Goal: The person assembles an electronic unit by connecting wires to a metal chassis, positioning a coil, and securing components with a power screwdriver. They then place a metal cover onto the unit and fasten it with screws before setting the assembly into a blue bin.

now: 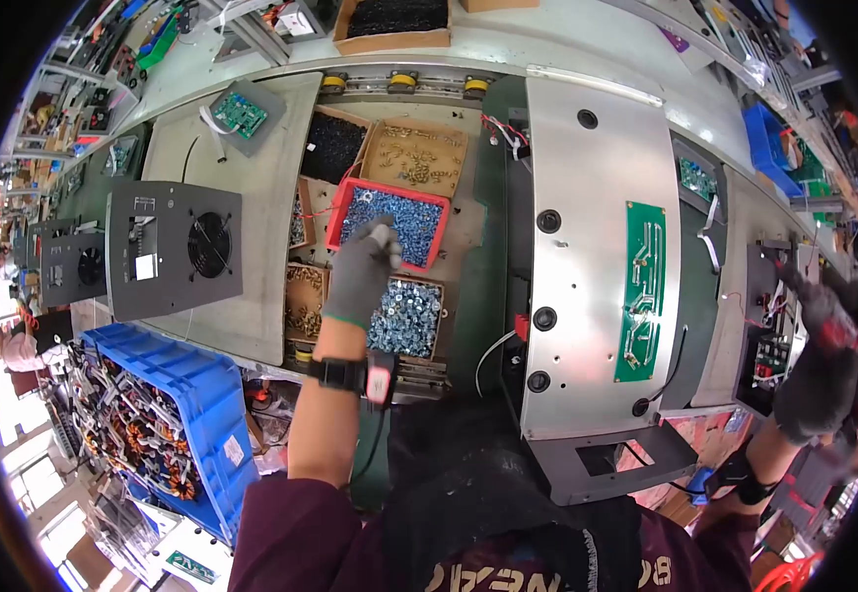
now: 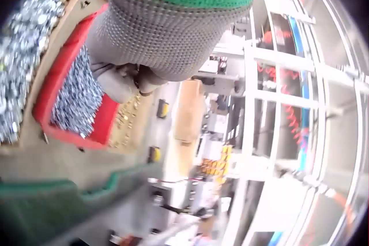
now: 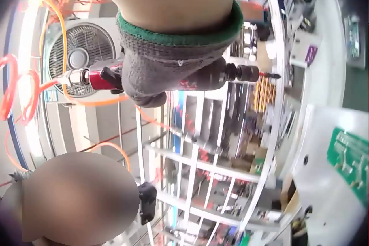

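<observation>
My gloved left hand is over a red bin of small bluish screws. In the left wrist view its fingers are bent, with the fingertips overlapping the bin; I cannot tell whether they pinch a screw. My gloved right hand is raised at the far right and grips a red and black air screwdriver. A bit sticks out of its front end, and an orange-red coiled hose joins the rear. Beside me stands a metal chassis with a green circuit board on it.
Around the red bin stand boxes of larger silvery fasteners, brass pieces and black screws. A grey fan housing sits to the left, above a blue crate of wired parts. In the right wrist view a person's head is close below.
</observation>
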### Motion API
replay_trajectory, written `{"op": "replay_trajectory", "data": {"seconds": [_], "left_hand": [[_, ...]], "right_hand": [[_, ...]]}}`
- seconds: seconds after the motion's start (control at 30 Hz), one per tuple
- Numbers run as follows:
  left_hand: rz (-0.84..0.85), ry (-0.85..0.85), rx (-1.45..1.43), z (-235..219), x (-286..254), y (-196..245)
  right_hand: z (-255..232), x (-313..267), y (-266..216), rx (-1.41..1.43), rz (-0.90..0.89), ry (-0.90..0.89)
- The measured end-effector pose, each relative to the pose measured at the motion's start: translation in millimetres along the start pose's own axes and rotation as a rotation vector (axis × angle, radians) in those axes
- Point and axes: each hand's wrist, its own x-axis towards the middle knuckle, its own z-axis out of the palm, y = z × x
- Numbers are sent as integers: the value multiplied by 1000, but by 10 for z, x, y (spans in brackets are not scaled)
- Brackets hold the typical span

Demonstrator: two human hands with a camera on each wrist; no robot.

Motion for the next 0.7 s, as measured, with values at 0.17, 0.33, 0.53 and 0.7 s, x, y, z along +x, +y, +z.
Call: {"op": "replay_trajectory", "data": {"seconds": [0.17, 0.33, 0.53, 0.7], "left_hand": [[-215, -233, -344, 1146, -777, 122], [-323, -406, -386, 1718, -983, 80], [-357, -441, -282, 1906, -1018, 34], [-348, -348, -227, 2028, -1068, 85]], "right_hand": [[1112, 358, -56, 447, 67, -519], [1602, 189, -31, 623, 3, -746], [1630, 124, 5, 636, -20, -733], [1601, 107, -44, 553, -42, -767]]}}
